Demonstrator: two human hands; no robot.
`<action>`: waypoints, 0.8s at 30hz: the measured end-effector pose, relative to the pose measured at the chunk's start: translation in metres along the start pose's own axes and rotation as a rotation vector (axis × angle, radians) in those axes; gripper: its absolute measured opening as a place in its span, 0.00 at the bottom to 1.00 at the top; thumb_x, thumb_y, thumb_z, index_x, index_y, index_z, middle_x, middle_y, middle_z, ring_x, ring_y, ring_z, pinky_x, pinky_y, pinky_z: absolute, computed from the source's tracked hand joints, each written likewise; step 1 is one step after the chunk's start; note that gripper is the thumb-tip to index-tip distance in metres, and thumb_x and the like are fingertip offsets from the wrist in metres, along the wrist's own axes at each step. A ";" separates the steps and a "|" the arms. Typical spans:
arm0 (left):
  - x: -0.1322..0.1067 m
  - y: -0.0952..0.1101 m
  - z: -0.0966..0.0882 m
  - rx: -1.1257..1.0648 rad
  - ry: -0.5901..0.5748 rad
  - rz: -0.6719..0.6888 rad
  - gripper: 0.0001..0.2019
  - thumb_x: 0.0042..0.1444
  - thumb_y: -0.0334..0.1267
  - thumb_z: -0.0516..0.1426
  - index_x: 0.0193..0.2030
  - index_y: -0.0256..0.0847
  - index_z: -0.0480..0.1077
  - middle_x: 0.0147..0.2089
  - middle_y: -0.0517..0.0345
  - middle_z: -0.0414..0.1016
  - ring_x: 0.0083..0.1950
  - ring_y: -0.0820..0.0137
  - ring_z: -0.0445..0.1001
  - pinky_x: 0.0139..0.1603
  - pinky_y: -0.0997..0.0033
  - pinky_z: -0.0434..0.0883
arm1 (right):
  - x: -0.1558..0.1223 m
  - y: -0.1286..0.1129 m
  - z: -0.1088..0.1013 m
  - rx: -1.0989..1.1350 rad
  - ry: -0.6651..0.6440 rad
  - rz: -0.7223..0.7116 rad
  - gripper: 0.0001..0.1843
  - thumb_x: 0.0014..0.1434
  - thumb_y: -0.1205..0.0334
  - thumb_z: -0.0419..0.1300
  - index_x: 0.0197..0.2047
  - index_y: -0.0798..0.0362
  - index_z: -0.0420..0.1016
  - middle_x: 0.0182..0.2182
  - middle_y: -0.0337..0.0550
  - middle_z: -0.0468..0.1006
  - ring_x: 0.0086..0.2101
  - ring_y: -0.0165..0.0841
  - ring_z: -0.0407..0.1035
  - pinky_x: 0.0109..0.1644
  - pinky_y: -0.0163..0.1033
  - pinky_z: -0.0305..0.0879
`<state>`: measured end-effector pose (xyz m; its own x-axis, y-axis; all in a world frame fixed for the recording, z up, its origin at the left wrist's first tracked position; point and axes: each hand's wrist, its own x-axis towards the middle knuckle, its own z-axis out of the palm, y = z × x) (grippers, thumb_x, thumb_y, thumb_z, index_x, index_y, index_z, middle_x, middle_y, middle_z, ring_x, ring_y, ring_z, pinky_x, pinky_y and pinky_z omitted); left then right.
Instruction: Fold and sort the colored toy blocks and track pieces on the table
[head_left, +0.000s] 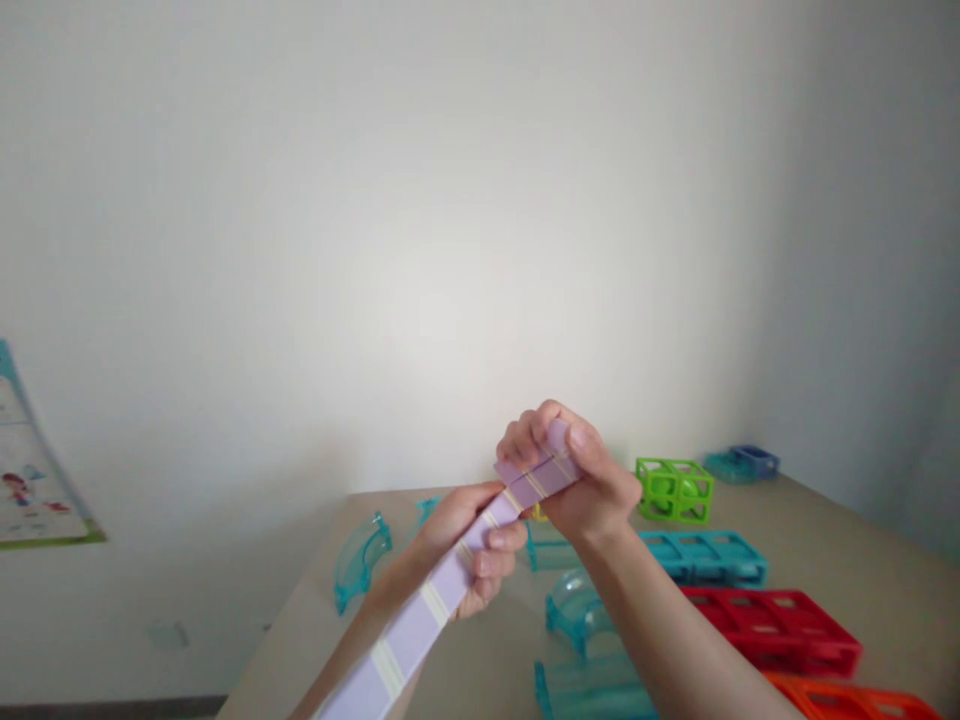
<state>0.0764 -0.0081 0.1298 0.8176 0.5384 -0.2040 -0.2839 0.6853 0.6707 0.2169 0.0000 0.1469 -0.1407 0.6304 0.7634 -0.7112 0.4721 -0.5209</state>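
Note:
I hold a long stack of pale purple flat tiles (442, 600) with cream bands, raised above the table and slanting from the lower left up to the right. My left hand (469, 545) is wrapped around the middle of the stack. My right hand (577, 480) is closed on the stack's far end, thumb on top, fingers curled over the last tiles. Both hands are close together, in front of the white wall.
On the beige table (862, 570) stand a green cube frame (675, 490), a teal frame block (709, 558), a red one (780, 628) and an orange one (855, 700). Clear teal curved track pieces (360, 560) lie about. A poster (30, 480) leans at the left.

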 end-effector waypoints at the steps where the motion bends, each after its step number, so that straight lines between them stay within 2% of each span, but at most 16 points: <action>1: 0.001 0.000 0.001 0.014 0.022 -0.016 0.17 0.64 0.42 0.44 0.35 0.35 0.69 0.16 0.67 0.58 0.09 0.78 0.59 0.10 0.80 0.65 | 0.000 0.000 0.001 0.036 0.019 -0.009 0.11 0.53 0.54 0.60 0.28 0.54 0.70 0.20 0.38 0.66 0.23 0.30 0.60 0.29 0.38 0.58; 6: 0.001 -0.002 0.008 0.069 0.089 -0.059 0.15 0.62 0.42 0.46 0.35 0.36 0.69 0.15 0.69 0.58 0.09 0.78 0.58 0.08 0.81 0.62 | 0.000 0.003 0.002 0.106 0.041 0.008 0.10 0.54 0.57 0.58 0.25 0.54 0.67 0.18 0.36 0.62 0.20 0.28 0.56 0.25 0.36 0.53; 15: 0.007 -0.007 0.012 0.058 0.069 0.012 0.22 0.65 0.46 0.41 0.28 0.37 0.67 0.14 0.66 0.61 0.09 0.76 0.58 0.09 0.76 0.66 | -0.001 0.004 0.005 0.004 0.192 -0.092 0.12 0.53 0.54 0.57 0.24 0.51 0.64 0.18 0.34 0.60 0.20 0.29 0.55 0.26 0.37 0.53; 20: 0.005 -0.003 0.007 0.062 0.056 -0.060 0.20 0.64 0.45 0.42 0.29 0.37 0.67 0.14 0.66 0.59 0.08 0.77 0.58 0.08 0.78 0.62 | -0.001 0.000 0.006 0.047 0.177 -0.060 0.09 0.50 0.57 0.57 0.23 0.52 0.65 0.17 0.34 0.58 0.20 0.28 0.54 0.25 0.36 0.52; 24: 0.003 -0.003 0.005 0.044 0.061 -0.108 0.20 0.63 0.44 0.41 0.28 0.37 0.66 0.14 0.66 0.59 0.09 0.76 0.59 0.08 0.78 0.62 | -0.002 0.001 0.003 0.050 0.094 -0.032 0.10 0.52 0.56 0.56 0.24 0.52 0.65 0.17 0.35 0.60 0.20 0.29 0.55 0.24 0.36 0.52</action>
<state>0.0823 -0.0107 0.1308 0.8100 0.4923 -0.3186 -0.1727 0.7196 0.6726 0.2140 -0.0030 0.1458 -0.0537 0.6713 0.7393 -0.7480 0.4634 -0.4751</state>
